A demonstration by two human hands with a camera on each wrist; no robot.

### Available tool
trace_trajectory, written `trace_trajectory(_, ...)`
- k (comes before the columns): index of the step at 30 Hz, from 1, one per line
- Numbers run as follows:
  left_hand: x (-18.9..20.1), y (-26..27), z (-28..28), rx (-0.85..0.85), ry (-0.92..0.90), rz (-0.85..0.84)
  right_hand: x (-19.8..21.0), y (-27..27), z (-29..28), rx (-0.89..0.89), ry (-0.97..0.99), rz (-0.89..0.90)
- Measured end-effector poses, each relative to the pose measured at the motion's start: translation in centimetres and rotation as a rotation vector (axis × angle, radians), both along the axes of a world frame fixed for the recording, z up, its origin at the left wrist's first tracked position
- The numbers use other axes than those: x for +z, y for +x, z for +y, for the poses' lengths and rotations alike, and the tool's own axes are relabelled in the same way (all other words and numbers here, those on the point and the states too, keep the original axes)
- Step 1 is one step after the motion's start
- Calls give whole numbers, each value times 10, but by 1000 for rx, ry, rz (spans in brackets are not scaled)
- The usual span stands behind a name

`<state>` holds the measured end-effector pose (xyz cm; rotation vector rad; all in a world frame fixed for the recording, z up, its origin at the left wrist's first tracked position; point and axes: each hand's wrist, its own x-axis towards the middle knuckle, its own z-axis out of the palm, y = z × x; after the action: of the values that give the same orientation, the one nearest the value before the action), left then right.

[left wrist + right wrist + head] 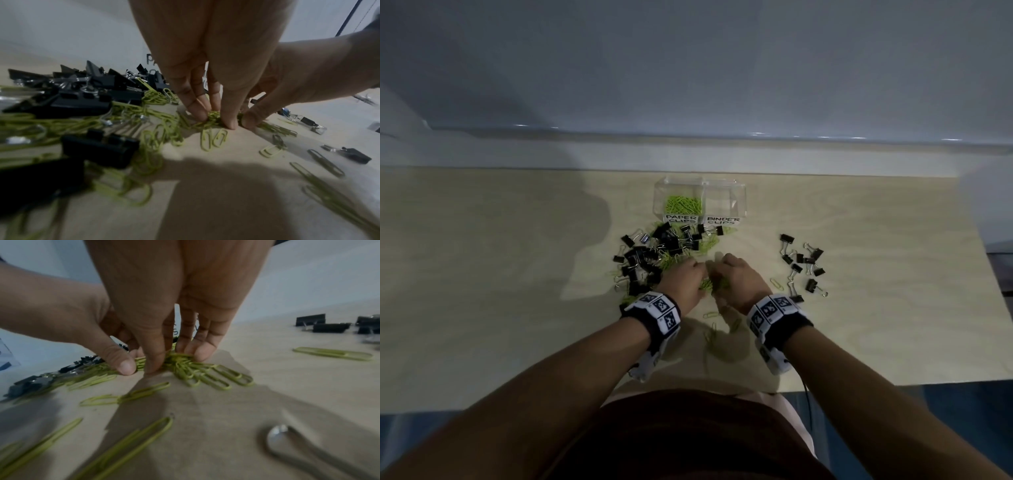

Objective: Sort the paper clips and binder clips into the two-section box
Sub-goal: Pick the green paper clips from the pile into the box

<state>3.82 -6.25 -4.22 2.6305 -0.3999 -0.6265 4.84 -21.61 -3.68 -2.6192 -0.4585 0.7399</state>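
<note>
A clear two-section box (740, 202) stands at the back of the table, with green paper clips (683, 204) in its section labelled PAPER CLIPS. My left hand (698, 272) and right hand (719, 270) meet fingertips-down in front of the mixed pile. Together they pinch one bunch of green paper clips (185, 365) against the tabletop. In the left wrist view my left hand (213, 120) squeezes the bunch (212, 115) between fingers and thumb. In the right wrist view my right hand (174, 360) grips it from the other side.
A heap of black binder clips (650, 253) mixed with green clips lies left of my hands, up to the box's front. A smaller group of binder clips (804, 263) lies to the right. Loose paper clips (714, 329) are scattered between my wrists.
</note>
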Motion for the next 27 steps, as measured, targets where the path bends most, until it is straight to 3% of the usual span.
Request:
trace_trajectory(6,6,8,-3,-155,114,8,5,0,-12,-11,-13,-55)
trace_trajectory(9,9,11,3,-158,87,17,4,4,-19,-127,27,-38)
trace_trajectory(15,23,19,24,200,-205,79,27,23,-15,-448,279,63)
trace_trajectory(21,58,59,47,410,-367,-41,58,85,27,-418,352,-73)
trace_trajectory(27,78,110,54,491,-312,-191,56,133,70,-308,155,-114)
